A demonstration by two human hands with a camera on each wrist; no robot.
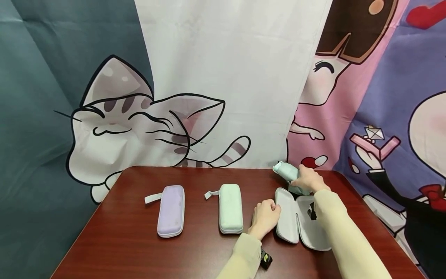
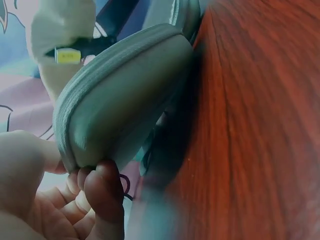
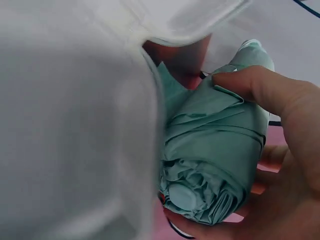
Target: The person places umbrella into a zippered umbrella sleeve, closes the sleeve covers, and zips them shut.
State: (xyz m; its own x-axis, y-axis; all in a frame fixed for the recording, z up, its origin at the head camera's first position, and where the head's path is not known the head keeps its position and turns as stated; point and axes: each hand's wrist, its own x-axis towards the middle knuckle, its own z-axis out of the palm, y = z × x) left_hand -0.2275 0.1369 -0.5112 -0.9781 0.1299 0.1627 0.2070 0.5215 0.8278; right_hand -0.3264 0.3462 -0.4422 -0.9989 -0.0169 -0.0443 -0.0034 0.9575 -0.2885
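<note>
no readable text, yellow label point(image 2: 68, 55) too blurred

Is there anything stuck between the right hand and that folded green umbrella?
No, nothing visible is in between: the right hand grips the folded umbrella directly, thumb and fingers against its cloth. The open case lies on the umbrella's near side, so it isn't between them.

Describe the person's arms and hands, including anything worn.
The left sleeve and right sleeve are long and pale cream. A black device with a yellow-green mark sits by the left; a black fitting with a yellow label, by the right. The left hand and right hand are gloveless.
</note>
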